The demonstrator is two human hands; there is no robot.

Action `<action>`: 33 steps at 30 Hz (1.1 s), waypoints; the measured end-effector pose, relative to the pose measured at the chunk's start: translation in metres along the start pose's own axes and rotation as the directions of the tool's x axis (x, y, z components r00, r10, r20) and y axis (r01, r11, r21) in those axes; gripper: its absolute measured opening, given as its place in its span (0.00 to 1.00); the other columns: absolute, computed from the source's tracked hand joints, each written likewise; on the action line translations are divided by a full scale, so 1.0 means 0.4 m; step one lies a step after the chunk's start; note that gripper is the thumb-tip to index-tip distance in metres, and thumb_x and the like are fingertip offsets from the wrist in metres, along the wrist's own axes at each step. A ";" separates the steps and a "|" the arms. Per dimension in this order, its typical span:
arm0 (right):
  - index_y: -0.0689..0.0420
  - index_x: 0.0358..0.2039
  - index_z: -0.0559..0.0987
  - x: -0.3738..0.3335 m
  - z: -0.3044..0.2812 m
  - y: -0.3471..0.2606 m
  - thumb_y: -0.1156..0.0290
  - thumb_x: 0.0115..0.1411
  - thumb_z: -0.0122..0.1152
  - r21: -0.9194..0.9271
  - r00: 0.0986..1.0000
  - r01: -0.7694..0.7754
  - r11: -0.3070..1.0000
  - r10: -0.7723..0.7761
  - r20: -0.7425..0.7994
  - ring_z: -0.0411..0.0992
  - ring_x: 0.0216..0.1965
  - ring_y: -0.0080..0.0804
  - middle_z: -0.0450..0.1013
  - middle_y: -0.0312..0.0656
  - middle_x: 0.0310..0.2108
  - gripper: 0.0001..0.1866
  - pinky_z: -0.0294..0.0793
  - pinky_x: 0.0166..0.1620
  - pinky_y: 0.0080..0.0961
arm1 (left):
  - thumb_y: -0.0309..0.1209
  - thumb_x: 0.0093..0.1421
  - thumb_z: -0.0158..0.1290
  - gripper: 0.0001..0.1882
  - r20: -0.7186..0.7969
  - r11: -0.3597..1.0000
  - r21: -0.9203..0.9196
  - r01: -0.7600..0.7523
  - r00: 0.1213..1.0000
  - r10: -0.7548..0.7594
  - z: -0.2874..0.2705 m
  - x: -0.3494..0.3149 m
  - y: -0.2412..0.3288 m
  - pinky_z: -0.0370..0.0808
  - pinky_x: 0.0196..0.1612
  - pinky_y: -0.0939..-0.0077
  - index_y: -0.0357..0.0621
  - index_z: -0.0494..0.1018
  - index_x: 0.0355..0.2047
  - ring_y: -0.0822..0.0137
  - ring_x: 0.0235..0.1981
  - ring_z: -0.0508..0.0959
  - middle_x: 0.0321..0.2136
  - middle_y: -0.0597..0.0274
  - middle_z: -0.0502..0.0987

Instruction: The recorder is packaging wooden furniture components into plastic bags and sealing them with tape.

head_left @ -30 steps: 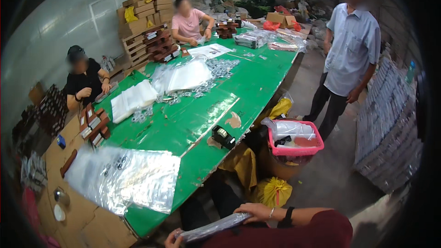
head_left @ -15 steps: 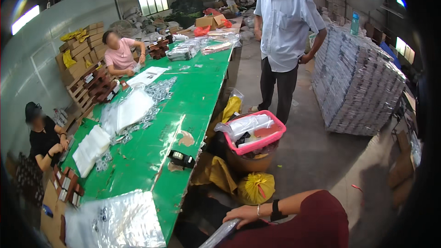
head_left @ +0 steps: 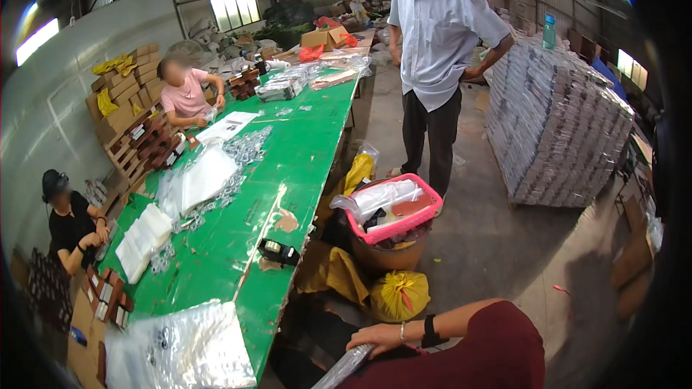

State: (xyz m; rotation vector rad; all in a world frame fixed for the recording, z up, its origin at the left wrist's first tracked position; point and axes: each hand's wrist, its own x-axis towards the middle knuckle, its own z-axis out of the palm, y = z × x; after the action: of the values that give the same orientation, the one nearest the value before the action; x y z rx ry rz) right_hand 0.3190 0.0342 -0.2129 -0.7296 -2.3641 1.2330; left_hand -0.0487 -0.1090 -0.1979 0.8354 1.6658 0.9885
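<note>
My right hand (head_left: 378, 337) comes in from the lower right, below a maroon sleeve, with a black band and a bracelet at the wrist. Its fingers are closed over the end of a long, shiny plastic-wrapped item (head_left: 344, 369), which runs down out of the picture. What is inside the wrapping cannot be made out. Left of it, on the near end of the green table (head_left: 288, 284), lies a stack of clear plastic bags (head_left: 184, 349) with small metal pieces on top. My left hand is out of sight.
A black tape dispenser (head_left: 278, 251) sits at the table's right edge. Beside the table are a pink basket (head_left: 404, 227) on a bin and a yellow tied bag (head_left: 400, 295). A person (head_left: 436, 43) stands beyond; two others sit at left. A wrapped pallet (head_left: 555, 122) stands right.
The view has shifted slightly. My right hand keeps its hold on the plastic-wrapped item with almost no movement. The standing person's upper body has turned a little.
</note>
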 end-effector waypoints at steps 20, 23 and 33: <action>0.48 0.58 0.69 0.235 -0.219 -0.106 0.82 0.39 0.65 -0.405 0.937 0.310 0.860 -0.349 -0.023 0.67 0.59 0.42 0.69 0.37 0.57 0.40 0.75 0.56 0.34 | 0.28 0.64 0.50 0.12 -0.321 0.947 -0.285 -0.148 0.946 0.051 0.006 -0.070 0.228 0.71 0.47 0.73 0.34 0.80 0.40 0.69 0.40 0.76 0.37 0.60 0.80; 0.48 0.54 0.73 0.382 -0.254 -0.113 0.79 0.46 0.63 -0.538 0.868 0.375 0.755 -0.490 -0.081 0.68 0.58 0.41 0.70 0.38 0.56 0.31 0.72 0.57 0.36 | 0.24 0.62 0.51 0.11 -0.399 0.903 -0.293 -0.315 0.898 0.184 -0.052 0.032 0.139 0.70 0.49 0.74 0.34 0.79 0.42 0.69 0.41 0.76 0.39 0.59 0.80; 0.47 0.59 0.72 0.706 -0.255 -0.050 0.87 0.44 0.54 -0.633 0.796 -0.039 0.773 -0.359 -0.487 0.59 0.65 0.49 0.60 0.46 0.66 0.38 0.57 0.66 0.50 | 0.25 0.61 0.57 0.09 -0.585 0.764 -0.437 -0.474 0.795 0.159 0.077 0.230 0.293 0.70 0.44 0.79 0.33 0.81 0.39 0.75 0.36 0.75 0.35 0.64 0.81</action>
State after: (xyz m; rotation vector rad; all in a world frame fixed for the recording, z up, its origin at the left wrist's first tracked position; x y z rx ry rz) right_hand 0.1442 0.2591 -0.1157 -0.8948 -2.1862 0.0533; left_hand -0.0364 0.0287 -0.1345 0.4705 1.5188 1.9959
